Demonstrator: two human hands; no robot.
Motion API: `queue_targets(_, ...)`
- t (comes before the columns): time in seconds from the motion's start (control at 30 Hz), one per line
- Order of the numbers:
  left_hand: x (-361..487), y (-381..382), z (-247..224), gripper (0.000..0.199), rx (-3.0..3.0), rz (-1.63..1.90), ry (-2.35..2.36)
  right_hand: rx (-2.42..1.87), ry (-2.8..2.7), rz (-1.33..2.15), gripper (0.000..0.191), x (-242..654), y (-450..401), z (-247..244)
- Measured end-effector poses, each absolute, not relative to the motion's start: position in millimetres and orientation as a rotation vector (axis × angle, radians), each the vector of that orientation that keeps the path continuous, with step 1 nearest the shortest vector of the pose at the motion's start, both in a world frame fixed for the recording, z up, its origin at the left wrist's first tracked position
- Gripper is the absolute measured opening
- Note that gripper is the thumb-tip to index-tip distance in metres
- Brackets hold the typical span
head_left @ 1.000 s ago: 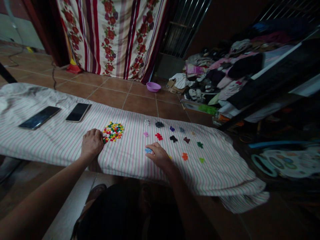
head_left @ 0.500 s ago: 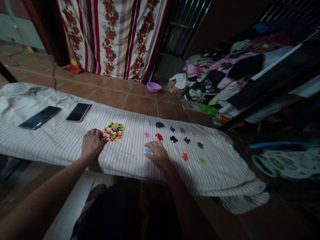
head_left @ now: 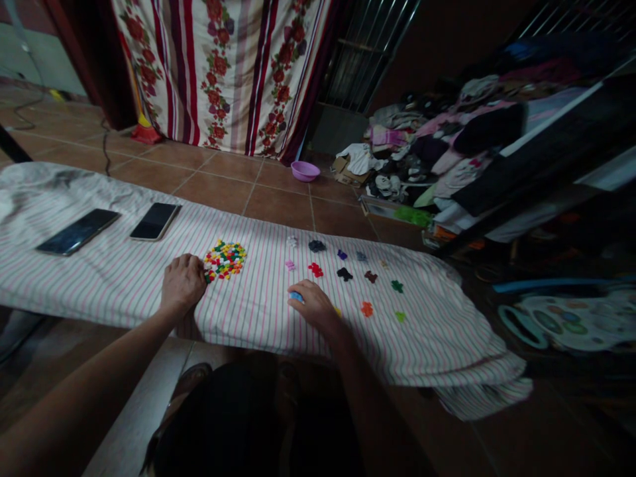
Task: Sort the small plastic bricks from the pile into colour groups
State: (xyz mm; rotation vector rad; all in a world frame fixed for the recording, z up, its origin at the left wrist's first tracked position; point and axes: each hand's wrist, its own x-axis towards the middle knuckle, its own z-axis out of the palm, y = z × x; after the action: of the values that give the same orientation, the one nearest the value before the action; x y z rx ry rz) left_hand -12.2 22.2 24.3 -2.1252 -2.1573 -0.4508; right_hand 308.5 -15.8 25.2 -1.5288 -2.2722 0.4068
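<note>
From my end, right hand (head_left: 312,303) is on the near side of the table, curled fingers at the light-blue pieces (head_left: 296,296), partly covering them; can't tell if its grip is grasping any or only touching. Yellow piece (head_left: 338,311) peeks out beside that wrist. Red cluster (head_left: 315,269) and pink cluster (head_left: 289,265) lie just beyond, orange cluster (head_left: 366,309) and lime-green cluster (head_left: 400,317) off to the right. My left hand (head_left: 183,281) rests on the striped cloth (head_left: 268,318), knuckles up, against the left edge of the mixed-colour pile (head_left: 226,260); fingertips hidden, so can't tell that grip's state.
</note>
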Motion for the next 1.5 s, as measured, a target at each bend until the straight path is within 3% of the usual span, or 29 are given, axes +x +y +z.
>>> queue_targets(0.3,-12.7,22.1,22.9,0.028,-2.117,-0.448,-2.151,-1.449,-2.368,0.429,0.035,318.8,-20.3,23.9)
queue_targets(1.1,-14.0,25.7,16.9,0.025,-2.105,-0.475,-2.136,-1.556,-2.303,0.399,0.015,306.3,-6.2,41.4)
queue_targets(1.23,-13.9,25.8,16.7,0.025,-2.106,-0.505,-2.136,-1.531,-2.227,0.368,0.009,286.2,3.3,50.7)
queue_targets(1.5,-13.8,25.5,17.9,0.023,-2.108,-0.525,-2.129,-1.335,-2.226,0.543,0.017,206.3,22.5,49.9)
